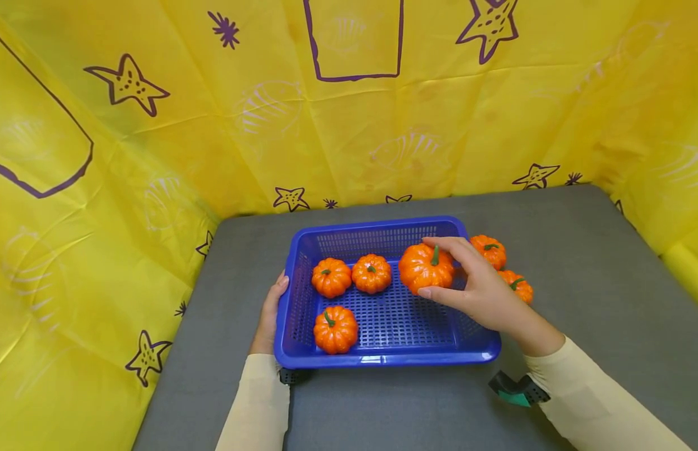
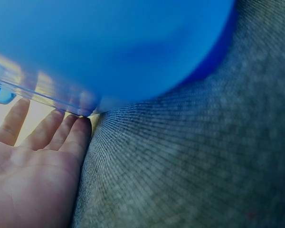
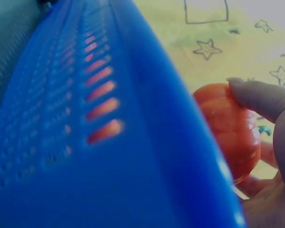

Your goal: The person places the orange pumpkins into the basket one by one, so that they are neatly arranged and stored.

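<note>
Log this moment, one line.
left hand: touches blue basket; right hand: holds orange pumpkin over basket; inside: three pumpkins; outside right: two pumpkins

Basket point(image 1: 427, 359) holds three pumpkins point(image 1: 335, 330) — two more point(image 1: 489, 252) lie right.

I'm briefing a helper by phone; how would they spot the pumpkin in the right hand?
At the grey table, find the blue basket. Over its right half, the right hand grips an orange pumpkin. Only this one is held: three pumpkins lie in the basket, two others beside it.
</note>
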Demonstrator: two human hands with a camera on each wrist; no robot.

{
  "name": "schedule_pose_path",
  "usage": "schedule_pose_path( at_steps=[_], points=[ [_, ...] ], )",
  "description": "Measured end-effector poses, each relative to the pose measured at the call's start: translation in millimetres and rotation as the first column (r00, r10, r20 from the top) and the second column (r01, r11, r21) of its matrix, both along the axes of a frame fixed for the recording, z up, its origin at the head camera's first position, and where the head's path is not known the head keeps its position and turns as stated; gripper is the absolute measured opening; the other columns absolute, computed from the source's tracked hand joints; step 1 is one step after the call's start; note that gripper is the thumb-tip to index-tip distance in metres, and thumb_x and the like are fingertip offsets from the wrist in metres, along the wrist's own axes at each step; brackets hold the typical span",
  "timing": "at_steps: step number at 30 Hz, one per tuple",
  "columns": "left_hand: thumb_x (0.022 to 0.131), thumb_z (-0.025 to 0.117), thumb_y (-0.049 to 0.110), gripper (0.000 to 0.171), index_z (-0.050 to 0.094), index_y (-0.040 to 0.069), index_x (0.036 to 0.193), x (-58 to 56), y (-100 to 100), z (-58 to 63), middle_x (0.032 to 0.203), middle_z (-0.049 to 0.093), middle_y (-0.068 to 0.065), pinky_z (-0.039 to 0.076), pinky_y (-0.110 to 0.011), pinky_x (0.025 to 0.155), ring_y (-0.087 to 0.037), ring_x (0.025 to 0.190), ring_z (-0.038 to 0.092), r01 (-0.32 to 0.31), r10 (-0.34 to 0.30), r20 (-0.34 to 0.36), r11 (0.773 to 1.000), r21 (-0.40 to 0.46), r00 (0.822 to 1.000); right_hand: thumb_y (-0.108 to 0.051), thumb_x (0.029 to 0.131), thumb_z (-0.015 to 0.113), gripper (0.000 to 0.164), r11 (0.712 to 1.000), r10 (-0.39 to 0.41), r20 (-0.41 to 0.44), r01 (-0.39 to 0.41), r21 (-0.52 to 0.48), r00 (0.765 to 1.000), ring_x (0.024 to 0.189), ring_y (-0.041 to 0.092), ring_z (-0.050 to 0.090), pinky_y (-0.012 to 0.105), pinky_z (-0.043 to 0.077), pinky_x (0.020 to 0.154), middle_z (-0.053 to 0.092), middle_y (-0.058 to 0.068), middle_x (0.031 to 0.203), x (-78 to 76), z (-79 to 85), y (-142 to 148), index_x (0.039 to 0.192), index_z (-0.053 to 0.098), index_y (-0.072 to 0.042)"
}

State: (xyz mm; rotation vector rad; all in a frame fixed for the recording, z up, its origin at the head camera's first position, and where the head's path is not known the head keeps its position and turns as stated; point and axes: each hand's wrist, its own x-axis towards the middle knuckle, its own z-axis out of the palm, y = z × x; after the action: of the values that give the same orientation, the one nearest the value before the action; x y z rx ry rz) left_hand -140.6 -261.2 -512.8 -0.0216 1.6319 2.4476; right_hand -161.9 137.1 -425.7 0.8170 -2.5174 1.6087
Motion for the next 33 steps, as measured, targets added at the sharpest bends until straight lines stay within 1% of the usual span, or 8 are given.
schedule_pose_path(
  at_steps=[7, 9, 13, 17, 20, 25, 28, 33],
  points=[
    [0.113, 0.039, 0.044, 0.061, 0.03, 0.035, 0.172, 0.4, 1.3, 0.5, 0.169, 0.041, -0.006, 0.042, -0.052, 0.117, -0.036, 0.149, 0.043, -0.002, 0.002, -0.009, 1.0, 0.0, 1.0, -0.016, 0.089, 0.093, 0.073, 0.999, 0.028, -0.005, -0.028, 0.03, 1.0, 0.13, 0.024, 0.054, 0.026, 0.046, 0.106, 0.056, 0.007, 0.147, 5.2, -4.6, -12.4, 0.153, 0.059, -0.01],
    [0.113, 0.039, 0.045, 0.061, 0.03, 0.035, 0.172, 0.4, 1.3, 0.1, 0.169, 0.041, -0.005, 0.043, -0.052, 0.116, -0.036, 0.149, 0.043, -0.006, 0.006, -0.004, 1.0, -0.003, 1.0, -0.017, 0.089, 0.094, 0.073, 0.999, 0.041, -0.009, -0.04, 0.035, 0.999, 0.131, 0.024, 0.053, 0.028, 0.046, 0.107, 0.056, 0.007, 0.147, 6.7, -5.0, -15.9, 0.153, 0.059, -0.01],
    [0.113, 0.039, 0.046, 0.061, 0.029, 0.037, 0.172, 0.3, 0.4, -1.8, 0.17, 0.04, -0.004, 0.043, -0.051, 0.116, -0.036, 0.15, 0.042, -0.007, 0.007, -0.001, 1.0, -0.014, 1.0, -0.019, 0.089, 0.094, 0.073, 0.997, 0.066, -0.018, -0.065, 0.037, 0.998, 0.131, 0.023, 0.053, 0.037, 0.045, 0.108, 0.056, 0.006, 0.147, 8.6, -7.0, -22.9, 0.153, 0.058, -0.012],
    [0.113, 0.039, 0.046, 0.061, 0.029, 0.037, 0.172, 0.4, 0.0, -2.4, 0.17, 0.039, -0.005, 0.042, -0.052, 0.116, -0.036, 0.15, 0.042, -0.004, 0.004, -0.004, 1.0, -0.009, 1.0, -0.02, 0.089, 0.094, 0.072, 0.996, 0.086, -0.021, -0.085, 0.03, 0.996, 0.131, 0.023, 0.053, 0.042, 0.046, 0.109, 0.056, 0.004, 0.147, 10.5, -11.2, -29.8, 0.152, 0.059, -0.012],
    [0.113, 0.04, 0.046, 0.061, 0.029, 0.037, 0.172, 0.4, 0.0, -2.5, 0.17, 0.039, -0.006, 0.043, -0.052, 0.115, -0.036, 0.149, 0.044, -0.002, 0.002, 0.0, 1.0, -0.011, 1.0, -0.022, 0.089, 0.094, 0.072, 0.994, 0.11, -0.015, -0.109, 0.029, 0.994, 0.134, 0.023, 0.052, 0.045, 0.047, 0.11, 0.056, 0.004, 0.147, 12.2, -14.4, -35.0, 0.151, 0.059, -0.011],
    [0.113, 0.036, 0.042, 0.061, 0.028, 0.033, 0.173, -1.1, 0.5, -1.8, 0.17, 0.038, -0.01, 0.044, -0.049, 0.115, -0.033, 0.145, 0.047, 0.013, -0.013, -0.024, 1.0, 0.005, 1.0, -0.023, 0.09, 0.094, 0.072, 0.989, 0.141, 0.002, -0.141, 0.039, 0.99, 0.136, 0.025, 0.052, 0.053, 0.045, 0.112, 0.056, 0.004, 0.149, 15.3, -14.9, -41.6, 0.152, 0.058, -0.011],
    [0.114, 0.033, 0.039, 0.061, 0.026, 0.029, 0.174, -2.3, 0.4, -1.3, 0.17, 0.037, -0.013, 0.042, -0.048, 0.116, -0.032, 0.143, 0.048, 0.025, -0.024, -0.049, 1.0, 0.016, 0.999, -0.026, 0.09, 0.093, 0.073, 0.986, 0.153, 0.012, -0.153, 0.058, 0.988, 0.135, 0.025, 0.053, 0.054, 0.046, 0.111, 0.055, 0.003, 0.15, 17.5, -13.1, -45.2, 0.152, 0.058, -0.012],
    [0.114, 0.033, 0.039, 0.062, 0.025, 0.03, 0.174, -2.4, 0.2, -0.4, 0.17, 0.037, -0.012, 0.042, -0.047, 0.116, -0.03, 0.143, 0.049, 0.032, -0.032, -0.048, 0.999, 0.016, 0.998, -0.032, 0.092, 0.091, 0.074, 0.98, 0.178, 0.021, -0.179, 0.084, 0.984, 0.132, 0.023, 0.055, 0.052, 0.049, 0.109, 0.055, 0.002, 0.148, 20.8, -11.0, -52.7, 0.154, 0.056, -0.012]
  ],
)
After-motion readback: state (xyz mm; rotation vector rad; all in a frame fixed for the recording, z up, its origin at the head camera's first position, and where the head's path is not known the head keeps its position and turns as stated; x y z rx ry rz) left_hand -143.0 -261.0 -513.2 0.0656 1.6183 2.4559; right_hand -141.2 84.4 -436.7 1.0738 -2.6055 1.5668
